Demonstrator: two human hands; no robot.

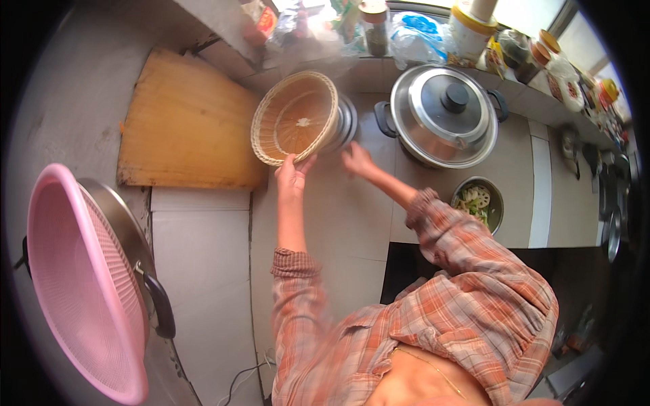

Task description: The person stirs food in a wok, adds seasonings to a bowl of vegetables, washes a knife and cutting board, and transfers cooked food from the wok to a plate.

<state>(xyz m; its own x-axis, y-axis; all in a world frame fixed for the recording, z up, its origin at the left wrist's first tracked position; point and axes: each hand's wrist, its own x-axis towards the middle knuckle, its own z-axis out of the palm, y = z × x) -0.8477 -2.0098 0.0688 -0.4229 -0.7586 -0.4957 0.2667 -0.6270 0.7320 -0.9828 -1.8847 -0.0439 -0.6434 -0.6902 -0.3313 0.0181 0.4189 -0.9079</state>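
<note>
My left hand [293, 175] grips the near rim of a woven basket [299, 119], tilted so that its hollow inside faces me. Behind the basket's right side, round metal rims [348, 124] show, perhaps of stacked bowls; the basket hides most of them. Just below these rims is my right hand [358, 161], blurred, with its fingers pointing towards them. Whether it touches the metal or holds anything, I cannot tell.
A lidded steel pot [444, 116] stands to the right, with a metal bowl of cut lotus root and greens [477, 203] below it. A wooden board [190, 127] lies left; nearer is a pink colander [86, 294] against a metal pan [114, 203]. Jars [376, 30] and bags line the ledge.
</note>
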